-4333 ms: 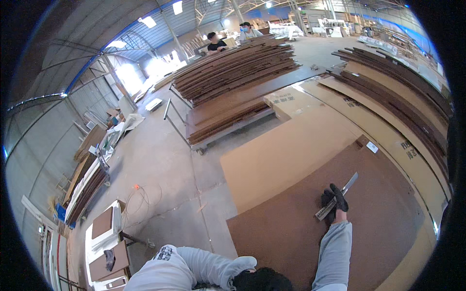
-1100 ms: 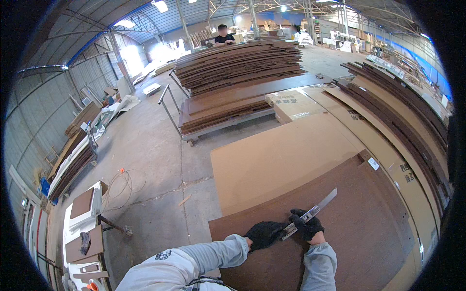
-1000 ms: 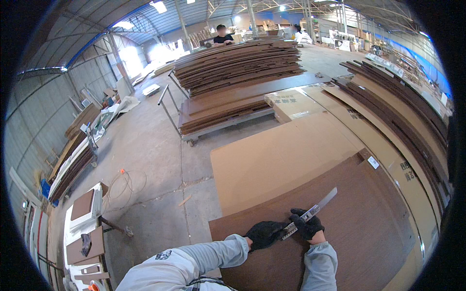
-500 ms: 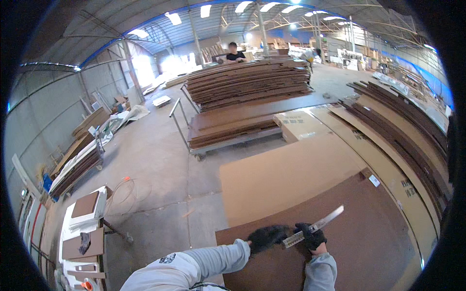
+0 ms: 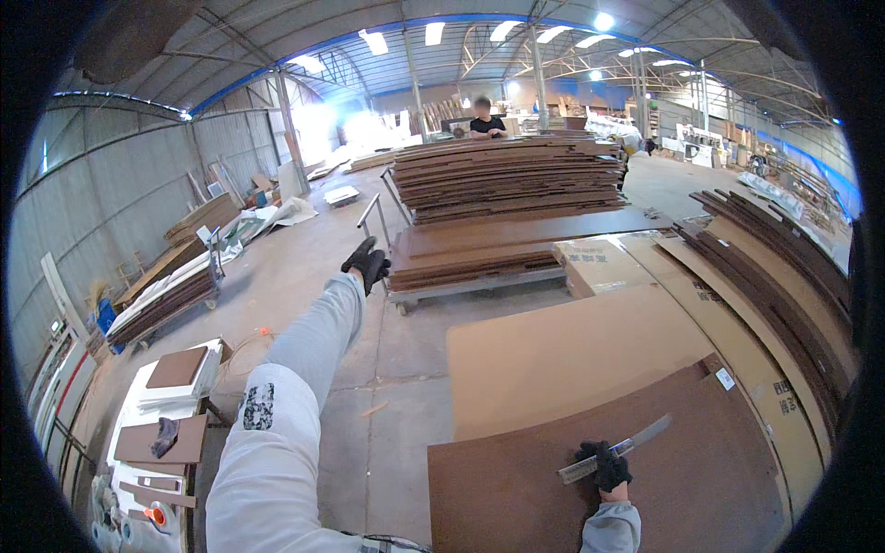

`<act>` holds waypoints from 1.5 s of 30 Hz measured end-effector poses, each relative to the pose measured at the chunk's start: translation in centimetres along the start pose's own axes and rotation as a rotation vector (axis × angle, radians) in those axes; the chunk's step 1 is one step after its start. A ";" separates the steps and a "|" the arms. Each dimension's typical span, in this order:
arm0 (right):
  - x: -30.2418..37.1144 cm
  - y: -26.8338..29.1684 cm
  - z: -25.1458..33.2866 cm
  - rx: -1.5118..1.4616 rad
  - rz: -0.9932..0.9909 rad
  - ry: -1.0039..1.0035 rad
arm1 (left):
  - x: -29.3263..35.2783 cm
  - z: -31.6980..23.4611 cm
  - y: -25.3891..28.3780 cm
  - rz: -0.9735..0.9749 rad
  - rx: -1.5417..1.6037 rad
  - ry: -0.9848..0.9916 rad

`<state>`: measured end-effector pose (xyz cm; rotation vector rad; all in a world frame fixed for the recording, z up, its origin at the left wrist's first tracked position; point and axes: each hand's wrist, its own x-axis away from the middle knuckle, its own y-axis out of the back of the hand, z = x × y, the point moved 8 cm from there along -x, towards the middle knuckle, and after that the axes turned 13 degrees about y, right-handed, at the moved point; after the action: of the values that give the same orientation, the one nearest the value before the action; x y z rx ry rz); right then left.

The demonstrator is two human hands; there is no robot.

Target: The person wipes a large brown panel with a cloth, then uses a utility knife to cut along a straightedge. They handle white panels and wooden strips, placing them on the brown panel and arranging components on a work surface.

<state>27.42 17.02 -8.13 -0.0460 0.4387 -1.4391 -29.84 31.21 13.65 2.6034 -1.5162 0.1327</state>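
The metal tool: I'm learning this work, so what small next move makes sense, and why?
Perhaps bring the left hand to the left end of the metal tool to steady it: only the right hand grips it, over the brown board, both ends jutting out, while the left is stretched away.

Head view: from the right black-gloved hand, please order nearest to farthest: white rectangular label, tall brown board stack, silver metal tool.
1. Silver metal tool, held in the right hand.
2. White rectangular label, ahead, right.
3. Tall brown board stack, far ahead, left.
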 end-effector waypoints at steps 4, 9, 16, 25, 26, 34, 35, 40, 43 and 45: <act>0.1 -0.3 -0.6 0.037 0.015 0.028 | 5.3 -5.4 -10.9 0.242 -0.440 -0.156; -0.2 0.1 -0.7 -0.057 0.027 -0.030 | 7.3 -7.3 -20.6 0.361 -0.162 -0.318; 0.1 -0.6 -0.4 0.048 0.076 -0.085 | 18.1 13.8 -28.7 0.541 -0.840 -0.705; 0.1 1.7 0.6 0.661 -0.058 -0.213 | 35.0 19.2 -34.1 0.981 -0.346 -0.366; 0.3 1.7 0.7 0.627 -0.099 -0.257 | 35.1 19.4 -33.8 0.953 -0.364 -0.433; -0.3 0.3 -0.3 0.043 -0.055 -0.086 | 33.1 23.4 -32.4 0.700 -0.659 -0.456; -0.3 0.6 -0.8 0.075 -0.059 -0.058 | 32.8 24.1 -32.4 0.707 -0.681 -0.424; -0.2 1.5 -1.1 0.190 -0.091 -0.009 | 33.3 24.0 -32.3 0.740 -0.725 -0.331; -1.0 1.3 -2.0 0.375 0.044 -0.095 | 33.8 23.3 -32.2 0.731 -0.722 -0.250; -0.9 0.9 -1.5 0.296 0.008 -0.079 | 33.3 23.9 -32.0 0.725 -0.631 -0.298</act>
<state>27.78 18.35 -9.54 0.1366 0.1581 -1.4757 14.71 14.62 -7.39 1.5633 -2.0952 -0.5901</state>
